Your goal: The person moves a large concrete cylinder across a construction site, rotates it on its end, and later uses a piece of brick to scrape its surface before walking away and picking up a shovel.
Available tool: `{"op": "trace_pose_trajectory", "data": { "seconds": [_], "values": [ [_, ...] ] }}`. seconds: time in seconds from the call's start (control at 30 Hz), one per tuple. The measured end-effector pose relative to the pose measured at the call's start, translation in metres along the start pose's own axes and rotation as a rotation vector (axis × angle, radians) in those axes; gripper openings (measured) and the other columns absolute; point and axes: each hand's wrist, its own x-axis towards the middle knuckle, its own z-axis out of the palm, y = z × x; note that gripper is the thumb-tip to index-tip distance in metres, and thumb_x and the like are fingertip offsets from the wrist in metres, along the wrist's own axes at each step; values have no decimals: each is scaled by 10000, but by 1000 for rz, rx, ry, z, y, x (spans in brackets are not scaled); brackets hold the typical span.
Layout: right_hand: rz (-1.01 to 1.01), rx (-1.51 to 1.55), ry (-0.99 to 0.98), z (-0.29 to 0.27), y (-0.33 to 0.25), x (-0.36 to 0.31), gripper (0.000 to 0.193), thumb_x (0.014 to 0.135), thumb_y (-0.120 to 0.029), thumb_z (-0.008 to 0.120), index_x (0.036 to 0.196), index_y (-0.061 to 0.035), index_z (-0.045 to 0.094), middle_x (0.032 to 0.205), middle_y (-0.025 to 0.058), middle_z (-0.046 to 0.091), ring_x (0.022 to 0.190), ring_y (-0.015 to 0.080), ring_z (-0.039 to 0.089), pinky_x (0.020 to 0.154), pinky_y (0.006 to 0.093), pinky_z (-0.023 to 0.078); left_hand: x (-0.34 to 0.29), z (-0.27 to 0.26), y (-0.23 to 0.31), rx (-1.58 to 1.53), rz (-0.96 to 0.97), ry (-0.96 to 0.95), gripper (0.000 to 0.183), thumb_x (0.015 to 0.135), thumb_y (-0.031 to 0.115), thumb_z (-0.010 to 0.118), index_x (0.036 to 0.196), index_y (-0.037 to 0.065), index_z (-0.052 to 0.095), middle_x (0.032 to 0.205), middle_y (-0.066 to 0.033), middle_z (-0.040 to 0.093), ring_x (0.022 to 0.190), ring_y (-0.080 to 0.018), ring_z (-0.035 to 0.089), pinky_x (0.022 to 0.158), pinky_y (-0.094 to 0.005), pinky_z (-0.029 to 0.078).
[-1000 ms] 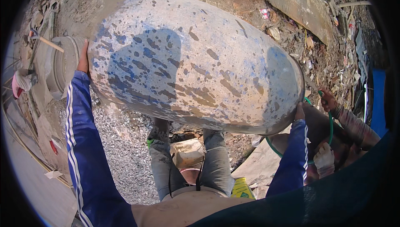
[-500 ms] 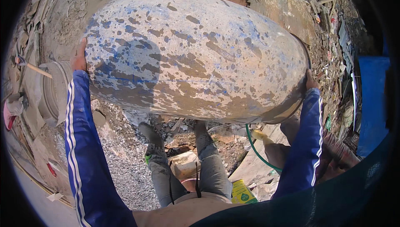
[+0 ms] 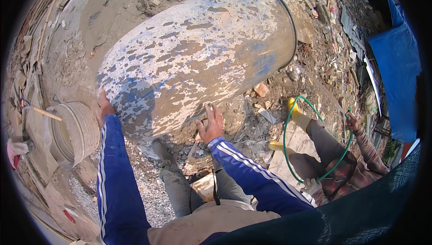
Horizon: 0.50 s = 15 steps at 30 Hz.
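Observation:
A large blue drum (image 3: 193, 60), coated in pale grey cement with dark wet spots, lies on its side in front of me. Its dark-rimmed end points to the far right, and its other end is near my left. My left hand (image 3: 105, 105) grips the near left end, its lower fingers partly hidden. Against the drum's lower side rests my right hand (image 3: 211, 125), fingers spread and holding nothing. Both my sleeves are blue with white stripes.
On the right, a co-worker in yellow boots (image 3: 300, 113) holds a green hose (image 3: 286, 132), with water spraying toward the drum's rimmed end. A cement-crusted bucket (image 3: 76, 132) and a wooden handle (image 3: 47, 113) are at left. Rubble and a blue tarp (image 3: 396, 65) lie right.
The drum has swung, its right end moving up and away from me. My right hand has left that end and come to the drum's near side. The co-worker and hose show more fully.

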Motion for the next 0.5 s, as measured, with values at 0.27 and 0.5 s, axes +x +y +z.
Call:
{"op": "trace_pose_trajectory", "data": {
  "seconds": [0.27, 0.5],
  "values": [
    [422, 137, 272, 51, -45, 27, 977, 689, -531, 667, 1337, 60, 237, 1326, 321, 269, 1252, 415, 279, 1029, 413, 271, -5, -37, 38, -487, 309, -349, 753, 707, 380, 712, 1221, -77, 406, 1139, -229, 530, 996, -302, 548, 836, -365, 432],
    [732, 57, 278, 49, -101, 142, 1136, 588, -691, 641, 1300, 121, 287, 1339, 297, 315, 1264, 360, 319, 1037, 355, 279, -12, -34, 69, -616, 616, -702, 914, 657, 161, 740, 1344, -82, 188, 1316, -237, 353, 1176, -283, 407, 983, -314, 322]
  ]
}}
